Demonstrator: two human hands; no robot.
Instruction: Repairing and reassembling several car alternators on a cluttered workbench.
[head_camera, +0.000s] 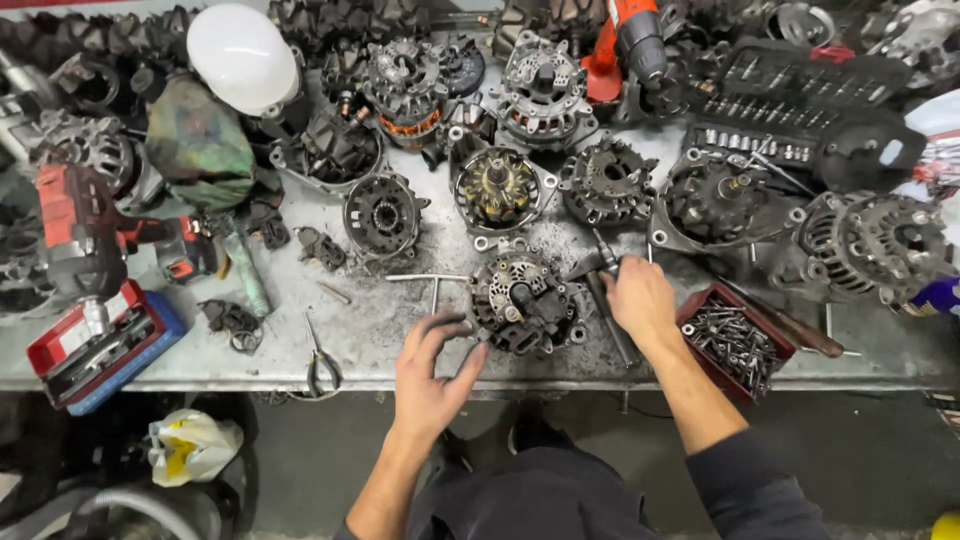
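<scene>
A dark, greasy alternator (522, 300) lies on the grey metal workbench (400, 330) near its front edge. My left hand (432, 372) rests against the alternator's left side with fingers spread, thumb touching its lower rim. My right hand (640, 300) is closed around a small metal tool (603, 252) just right of the alternator, its tip pointing toward the housing. A hammer (606, 315) lies between the alternator and my right wrist.
Several more alternators and housings crowd the back of the bench (497, 190). A red tray of bolts (735, 342) sits by my right forearm. A socket set (770, 115), red power tools (85, 235), a white helmet (243, 57), pliers (320, 365) and a red-blue case (100, 345) surround them.
</scene>
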